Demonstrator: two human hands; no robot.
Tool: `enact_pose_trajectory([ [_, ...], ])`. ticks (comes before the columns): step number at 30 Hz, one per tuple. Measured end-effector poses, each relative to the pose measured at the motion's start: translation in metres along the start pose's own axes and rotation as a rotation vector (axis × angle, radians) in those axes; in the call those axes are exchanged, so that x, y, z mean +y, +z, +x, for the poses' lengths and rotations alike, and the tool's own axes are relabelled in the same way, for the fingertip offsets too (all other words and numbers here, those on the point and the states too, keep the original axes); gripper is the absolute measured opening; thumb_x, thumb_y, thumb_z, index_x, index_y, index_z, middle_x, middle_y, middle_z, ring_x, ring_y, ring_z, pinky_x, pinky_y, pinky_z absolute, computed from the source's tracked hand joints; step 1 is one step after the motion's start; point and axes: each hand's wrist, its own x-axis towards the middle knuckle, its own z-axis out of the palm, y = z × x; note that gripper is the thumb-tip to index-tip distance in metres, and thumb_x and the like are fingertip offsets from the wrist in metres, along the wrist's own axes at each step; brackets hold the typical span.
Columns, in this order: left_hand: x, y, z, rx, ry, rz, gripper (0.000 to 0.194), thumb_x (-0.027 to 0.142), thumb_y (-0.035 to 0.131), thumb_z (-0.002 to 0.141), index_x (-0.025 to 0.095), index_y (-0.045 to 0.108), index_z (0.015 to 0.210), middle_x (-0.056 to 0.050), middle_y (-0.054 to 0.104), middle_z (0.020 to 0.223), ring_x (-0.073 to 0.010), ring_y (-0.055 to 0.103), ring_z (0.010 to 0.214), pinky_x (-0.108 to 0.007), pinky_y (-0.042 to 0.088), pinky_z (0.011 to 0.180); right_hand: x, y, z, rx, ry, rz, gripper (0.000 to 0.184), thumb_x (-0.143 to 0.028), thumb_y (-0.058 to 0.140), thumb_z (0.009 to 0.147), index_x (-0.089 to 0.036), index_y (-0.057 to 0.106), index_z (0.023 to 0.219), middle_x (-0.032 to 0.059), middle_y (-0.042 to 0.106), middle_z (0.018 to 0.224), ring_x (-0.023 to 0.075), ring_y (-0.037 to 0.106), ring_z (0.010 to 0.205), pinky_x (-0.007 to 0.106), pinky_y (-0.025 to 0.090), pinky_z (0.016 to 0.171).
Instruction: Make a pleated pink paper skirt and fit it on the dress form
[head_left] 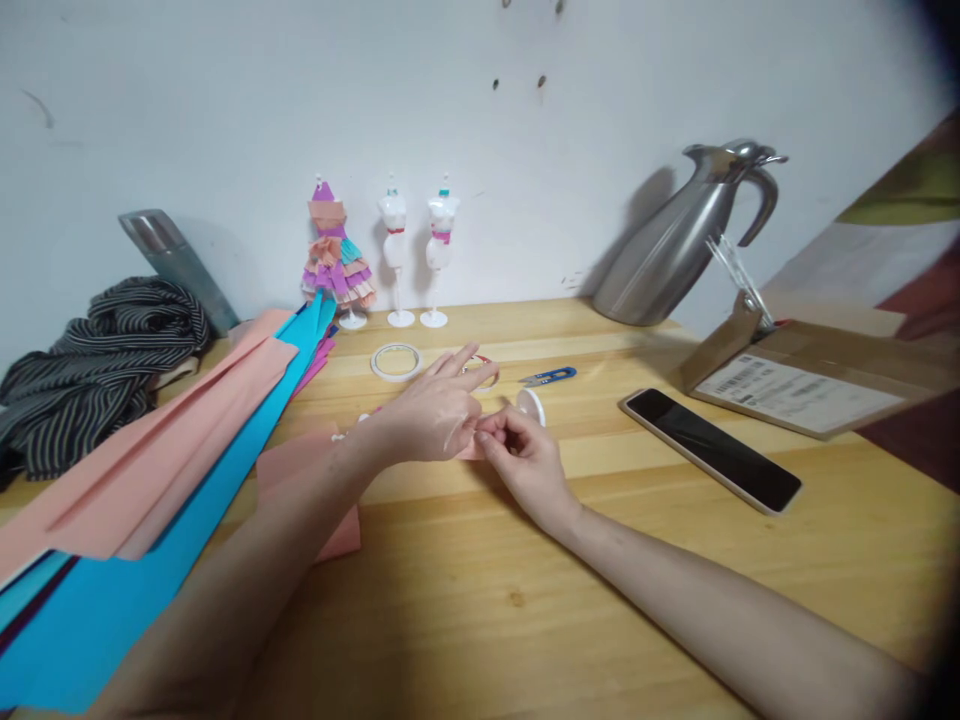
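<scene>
My left hand (431, 412) and my right hand (529, 460) meet above the middle of the table. Between their fingertips is a small piece of pink paper (470, 453), which my right hand pinches. My left hand has its thumb side closed at the paper, while its other fingers stretch out. Just behind my right hand stands out a round white base (531, 406), apparently of a small dress-form stand lying on its side, mostly hidden by my hands. A larger pink sheet (341, 535) lies under my left forearm.
Rolls of tape (396, 362) and blue thread snips (551, 377) lie beyond my hands. Three small dress forms (399, 260) stand by the wall. Pink and blue paper sheets (217, 500) spread at left. A phone (712, 448), cardboard box (810, 375) and steel jug (667, 250) are at right.
</scene>
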Motion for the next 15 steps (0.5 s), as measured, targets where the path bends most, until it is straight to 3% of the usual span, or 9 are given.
enact_pose_trajectory([
  [15,0.002,-0.010,0.000,0.000,0.038,-0.103,0.028,0.027,0.050,0.093,0.015,0.073,0.082,-0.011,0.039,0.154,-0.0372,0.011,0.150,-0.055,0.021,0.119,0.000,-0.005,0.003,-0.107,0.007,0.237,0.014,-0.035,0.056,0.077,-0.021,0.057,0.076,0.0023,0.060,0.071,0.0200,0.057,0.071,0.033,0.047,0.068],
])
